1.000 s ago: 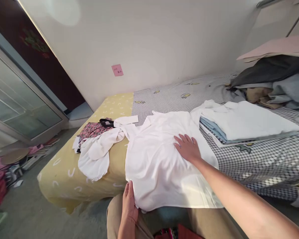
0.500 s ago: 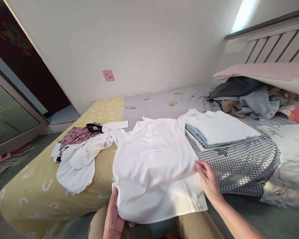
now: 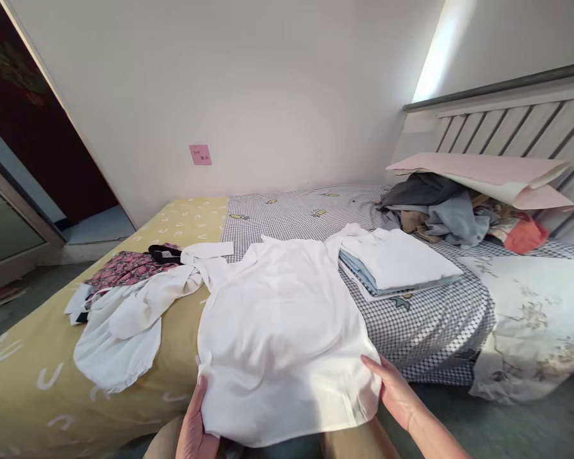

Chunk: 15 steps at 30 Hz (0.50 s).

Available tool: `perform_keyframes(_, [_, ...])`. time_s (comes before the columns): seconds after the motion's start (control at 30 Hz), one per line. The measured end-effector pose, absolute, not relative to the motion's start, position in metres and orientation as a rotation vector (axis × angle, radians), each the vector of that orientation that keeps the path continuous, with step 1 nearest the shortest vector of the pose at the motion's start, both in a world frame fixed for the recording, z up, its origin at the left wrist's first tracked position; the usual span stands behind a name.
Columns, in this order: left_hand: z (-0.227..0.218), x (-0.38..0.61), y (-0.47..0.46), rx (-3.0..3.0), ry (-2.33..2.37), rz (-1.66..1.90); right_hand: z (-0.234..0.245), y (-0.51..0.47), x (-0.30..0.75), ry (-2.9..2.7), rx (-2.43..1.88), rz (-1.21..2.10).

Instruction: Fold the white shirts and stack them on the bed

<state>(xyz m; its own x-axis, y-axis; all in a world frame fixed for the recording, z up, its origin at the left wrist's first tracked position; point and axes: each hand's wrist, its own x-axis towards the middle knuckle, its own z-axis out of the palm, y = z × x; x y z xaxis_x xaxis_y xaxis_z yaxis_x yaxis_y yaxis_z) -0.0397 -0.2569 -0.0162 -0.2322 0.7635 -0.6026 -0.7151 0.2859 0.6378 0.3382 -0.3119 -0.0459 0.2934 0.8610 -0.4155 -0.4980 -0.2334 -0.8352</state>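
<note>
Checked sheet (image 3: 291, 217) and yellow sheet (image 3: 196, 220) lie side by side, and across both, it's the white shirt (image 3: 282, 312), hem overhanging! Left hand (image 3: 197, 424) clamped on 1 lower side, right hand (image 3: 398, 390) gripping the other; 1 folded-clothes stack (image 3: 402, 261) just beyond.

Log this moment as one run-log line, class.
white shirt: spread, partly on bed | left hand: holding left edge | right hand: holding right edge | folded stack: right of shirt

Room above shirt (image 3: 282, 325), stack (image 3: 399, 258) at right
</note>
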Motion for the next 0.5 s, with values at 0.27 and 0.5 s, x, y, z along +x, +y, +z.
perform_keyframes(0.27, [-0.018, -0.039, -0.254, 0.029, 1.139, 1.371, -0.012, -0.329, 0.361, -0.176, -1.277, 1.258])
perform_keyframes(0.5, [-0.013, -0.033, -0.257, 0.001, 1.193, 1.333, -0.051, -0.338, 0.387, -0.380, -1.696, 0.968])
